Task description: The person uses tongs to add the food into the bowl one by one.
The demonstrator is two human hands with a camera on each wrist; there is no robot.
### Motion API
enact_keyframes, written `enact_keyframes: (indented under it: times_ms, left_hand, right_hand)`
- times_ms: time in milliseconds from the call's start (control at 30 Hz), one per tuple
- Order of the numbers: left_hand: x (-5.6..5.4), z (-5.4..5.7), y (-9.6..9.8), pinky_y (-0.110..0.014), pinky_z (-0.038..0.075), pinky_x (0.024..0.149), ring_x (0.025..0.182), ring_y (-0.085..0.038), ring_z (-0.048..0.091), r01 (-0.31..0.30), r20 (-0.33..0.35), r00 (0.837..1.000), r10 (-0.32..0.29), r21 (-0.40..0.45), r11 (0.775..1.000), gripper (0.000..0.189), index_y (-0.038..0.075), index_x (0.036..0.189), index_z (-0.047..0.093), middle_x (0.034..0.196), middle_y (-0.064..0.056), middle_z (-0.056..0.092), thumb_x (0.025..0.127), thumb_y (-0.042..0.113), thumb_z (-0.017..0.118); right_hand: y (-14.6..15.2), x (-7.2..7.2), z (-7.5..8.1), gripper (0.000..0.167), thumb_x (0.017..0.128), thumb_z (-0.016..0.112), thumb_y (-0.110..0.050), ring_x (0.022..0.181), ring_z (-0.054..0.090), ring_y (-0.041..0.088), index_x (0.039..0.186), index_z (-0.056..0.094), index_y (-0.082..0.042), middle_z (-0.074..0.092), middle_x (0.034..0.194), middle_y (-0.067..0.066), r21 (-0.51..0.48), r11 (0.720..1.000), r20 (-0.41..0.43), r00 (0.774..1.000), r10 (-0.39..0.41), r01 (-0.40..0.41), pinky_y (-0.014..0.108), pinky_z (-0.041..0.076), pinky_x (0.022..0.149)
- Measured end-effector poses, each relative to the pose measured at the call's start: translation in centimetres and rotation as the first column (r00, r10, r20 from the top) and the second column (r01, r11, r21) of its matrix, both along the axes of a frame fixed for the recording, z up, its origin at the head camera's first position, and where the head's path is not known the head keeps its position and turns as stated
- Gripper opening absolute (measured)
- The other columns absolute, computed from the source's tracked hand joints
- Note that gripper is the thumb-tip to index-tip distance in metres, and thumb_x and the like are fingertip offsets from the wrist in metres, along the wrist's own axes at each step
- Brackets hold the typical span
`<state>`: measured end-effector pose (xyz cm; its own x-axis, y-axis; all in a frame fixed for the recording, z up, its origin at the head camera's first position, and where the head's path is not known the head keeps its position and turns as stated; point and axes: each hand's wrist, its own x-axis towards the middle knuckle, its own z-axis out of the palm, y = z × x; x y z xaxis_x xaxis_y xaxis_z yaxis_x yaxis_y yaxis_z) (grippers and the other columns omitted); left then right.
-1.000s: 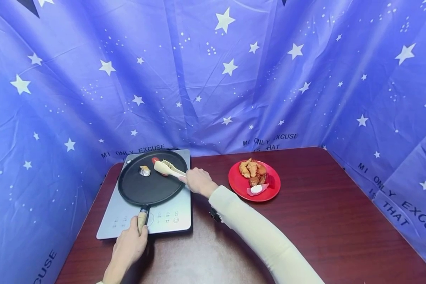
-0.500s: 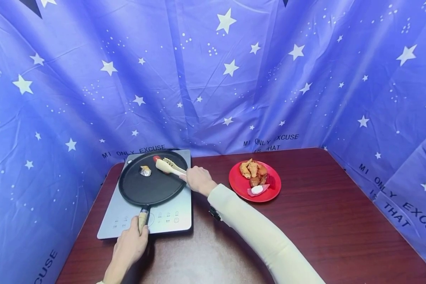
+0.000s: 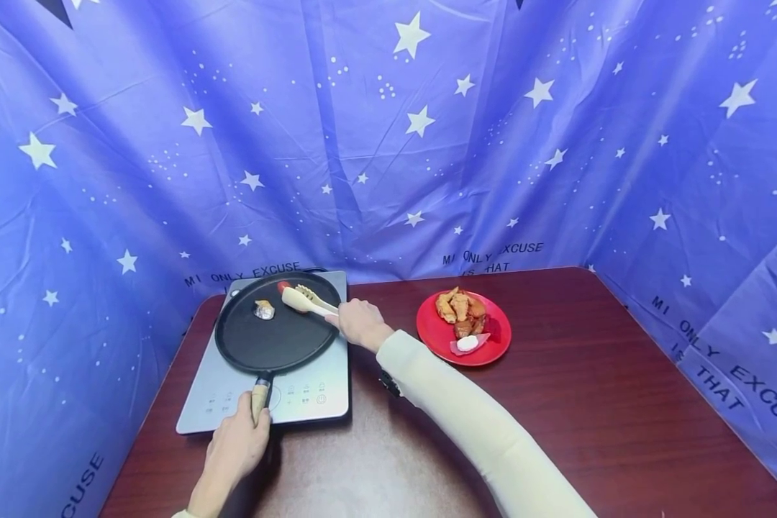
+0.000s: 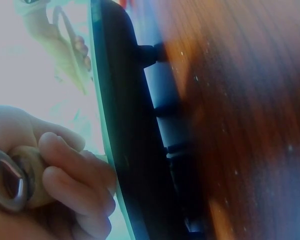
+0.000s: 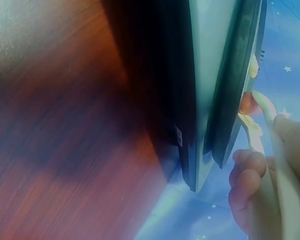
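My left hand [image 3: 236, 440] grips the wooden handle [image 3: 259, 403] of a flat black pan [image 3: 275, 345], which sits on a silver induction cooktop [image 3: 194, 414]. Fingers curl round that handle in the left wrist view, a metal ring at its end. Cream-coloured tongs [image 3: 311, 303] are held in my right hand [image 3: 365, 324], reaching in over the pan's right side. Between the tongs' tips is a reddish piece of food [image 5: 248, 104], mostly hidden by them in the head view. A small piece with silvery and orange-brown patches [image 3: 265, 310] lies on the pan to their left.
To the right of the cooktop, a red plate [image 3: 437, 345] bears fried chicken pieces [image 3: 455, 306], browned chunks and a pink-and-white piece [image 3: 468, 343]. The dark wooden table [image 3: 589, 403] backs onto a blue star-patterned curtain [image 3: 362, 144].
Both hands keep their holds on the pan handle and the tongs. The tongs shift only very slightly over the pan; the food pieces and plate stay put.
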<state>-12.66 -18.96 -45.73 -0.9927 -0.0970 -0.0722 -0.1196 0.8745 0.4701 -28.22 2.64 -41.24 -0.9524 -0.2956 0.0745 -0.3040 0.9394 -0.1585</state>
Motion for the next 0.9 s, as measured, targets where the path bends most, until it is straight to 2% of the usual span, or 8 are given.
enact_keyframes:
  times_ms: [900]
  left_hand:
    - [0.0, 0.0, 0.1, -0.044, 0.04, 0.057, 0.062, -0.027, 0.052, -0.006, 0.012, 1.0, 0.005, 0.013, 1.0, 0.052, -0.002, 0.135, 0.033, 0.069, -0.011, 0.054, 0.094, 0.027, 0.045]
  right_hand:
    - [-1.1, -1.1, -0.7, 0.044, 0.096, 0.047, -0.049, 0.063, 0.059, 0.022, 0.077, 0.059, -0.012, 0.059, 0.071, 0.006, -0.01, 1.0, -0.012, 1.0, -0.026, 0.026, 0.038, 0.047, 0.055]
